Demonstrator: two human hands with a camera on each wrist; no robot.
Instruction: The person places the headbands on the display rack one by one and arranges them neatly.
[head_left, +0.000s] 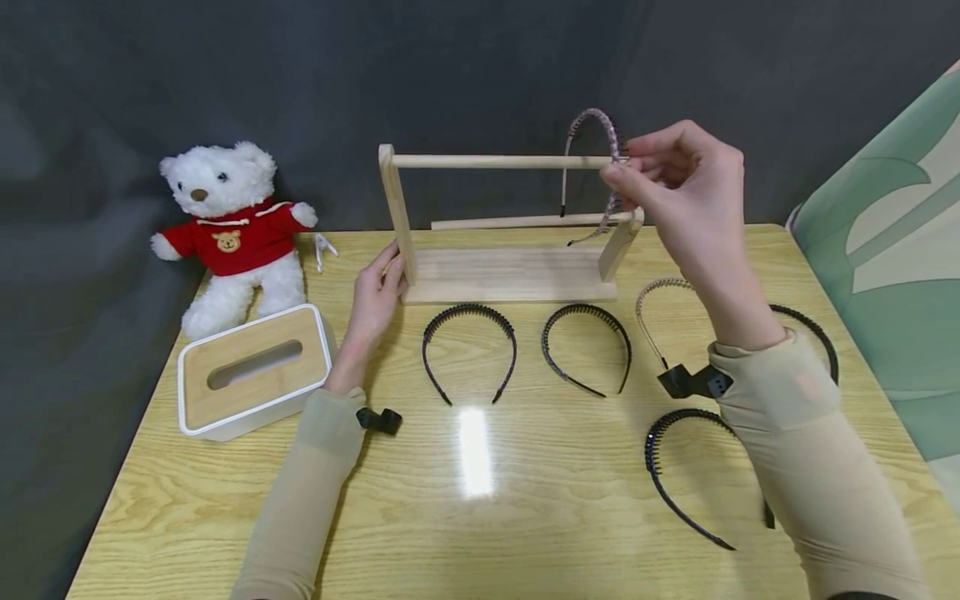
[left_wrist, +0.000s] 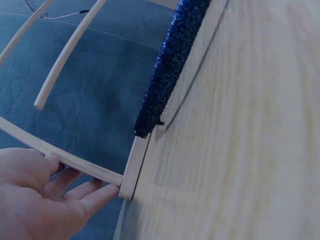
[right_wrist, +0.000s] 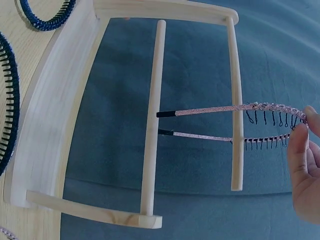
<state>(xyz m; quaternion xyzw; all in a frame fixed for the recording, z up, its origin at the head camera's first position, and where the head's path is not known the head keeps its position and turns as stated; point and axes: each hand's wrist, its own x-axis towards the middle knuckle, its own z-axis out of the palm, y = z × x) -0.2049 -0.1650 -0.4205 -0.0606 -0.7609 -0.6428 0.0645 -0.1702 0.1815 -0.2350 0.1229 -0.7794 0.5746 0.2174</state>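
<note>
A wooden rack (head_left: 517, 275) with two horizontal rods stands at the back of the table. My right hand (head_left: 697, 183) pinches a pink braided headband (head_left: 613, 143) between thumb and fingers at the right end of the upper rod (head_left: 480, 161). In the right wrist view the headband straddles that rod, one arm on either side, its black tips close to the lower rod (right_wrist: 154, 100). My left hand (head_left: 375, 292) holds the rack's left upright (head_left: 397, 208) near the base; in the left wrist view its fingers lie against the post.
Dark toothed headbands (head_left: 470, 309) and a pale pink one (head_left: 642, 312) lie in front of the rack and under my right forearm. A tissue box (head_left: 258, 421) and a white teddy bear (head_left: 243, 250) in a red top are at the left, with a small white stand (head_left: 321, 250) beside the bear.
</note>
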